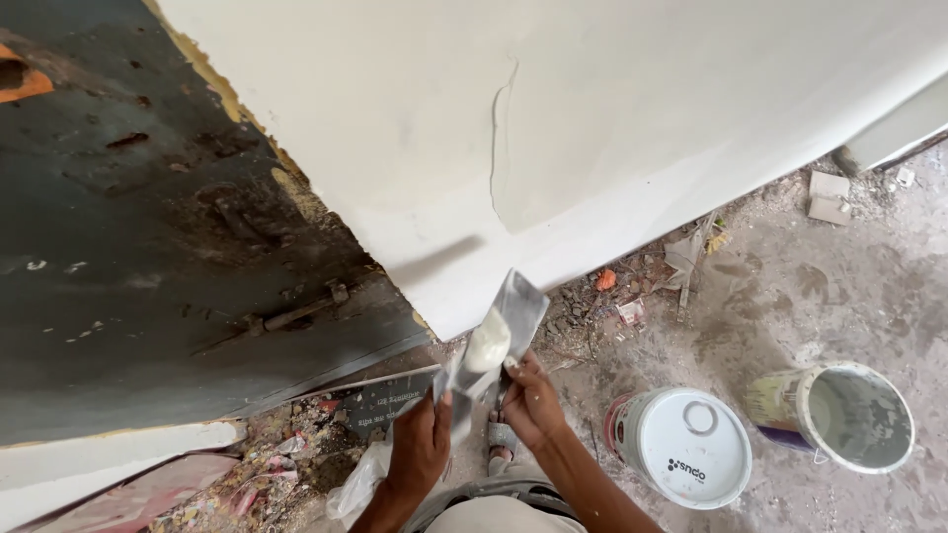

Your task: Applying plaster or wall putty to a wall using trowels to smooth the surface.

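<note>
My right hand (533,400) grips the handle of a wide metal putty blade (518,306) that carries a lump of white putty (487,345). My left hand (420,444) holds a second, smaller metal blade (454,390), which crosses under the first one. Both blades sit low, just in front of the white plastered wall (592,128), whose fresh coat shows a curved ridge.
A dark rusty metal door (148,247) stands to the left of the wall. On the dusty floor at the right sit a lidded white bucket (681,444) and an open bucket (849,415). Rubble and scraps (632,286) lie along the wall's base. A plastic bag (355,484) hangs near my left wrist.
</note>
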